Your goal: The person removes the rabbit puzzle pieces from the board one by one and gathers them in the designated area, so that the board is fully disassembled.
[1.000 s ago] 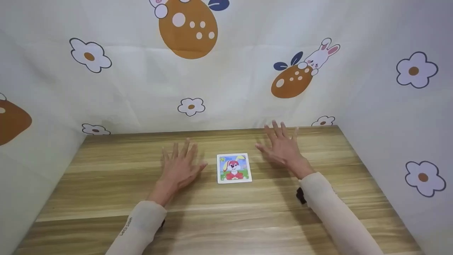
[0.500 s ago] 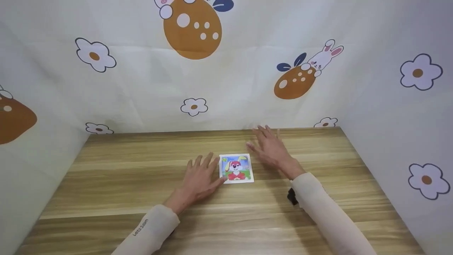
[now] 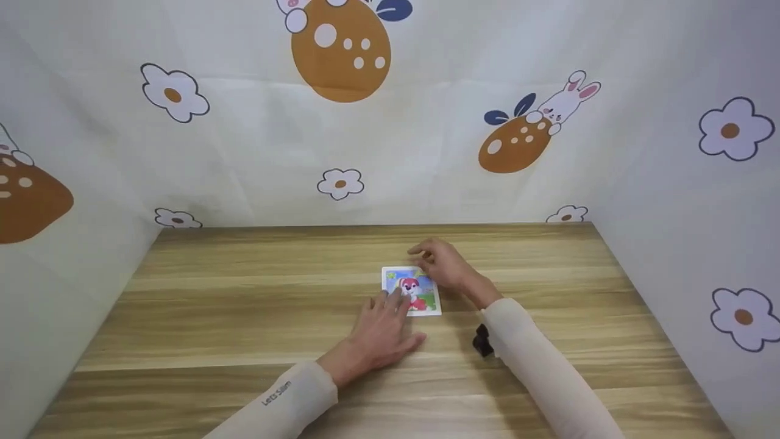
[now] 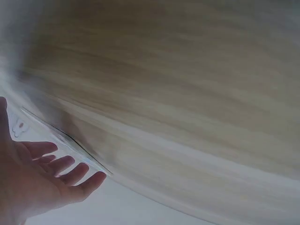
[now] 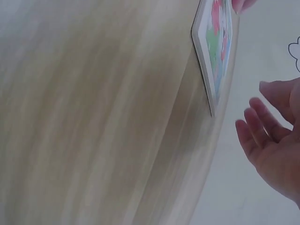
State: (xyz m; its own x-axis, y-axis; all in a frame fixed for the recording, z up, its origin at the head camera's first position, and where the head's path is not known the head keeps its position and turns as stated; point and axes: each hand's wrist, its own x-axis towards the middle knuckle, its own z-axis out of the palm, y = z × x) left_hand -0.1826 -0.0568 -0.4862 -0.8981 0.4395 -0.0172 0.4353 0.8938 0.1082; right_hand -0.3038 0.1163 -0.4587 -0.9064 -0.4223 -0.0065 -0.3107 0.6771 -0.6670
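Note:
A small picture board (image 3: 430,303) with a white border and a red-and-white cartoon rabbit lies flat on the wooden table (image 3: 244,292). My left hand (image 3: 384,334) reaches over its lower left part, fingers stretched out and overlapping the picture. At the upper right corner is my right hand (image 3: 448,266), fingers loosely bent with nothing between them. Seen from the right wrist, the board (image 5: 211,47) shows a thick pale edge, and the right hand (image 5: 281,145) hovers beside its far end. In the left wrist view, the left hand's fingertips (image 4: 96,180) come right at the board's edge.
Behind the table's back edge hangs a pale cloth (image 3: 256,140) printed with flowers, orange fruit and rabbits. A similar cloth side (image 3: 664,201) bounds the table at the right. A black wrist device (image 3: 483,341) shows under the right sleeve.
My left hand has moved right, from beside the picture board to over its lower left. The right hand has come nearer, toward the upper right corner, its spread fingers now bent.

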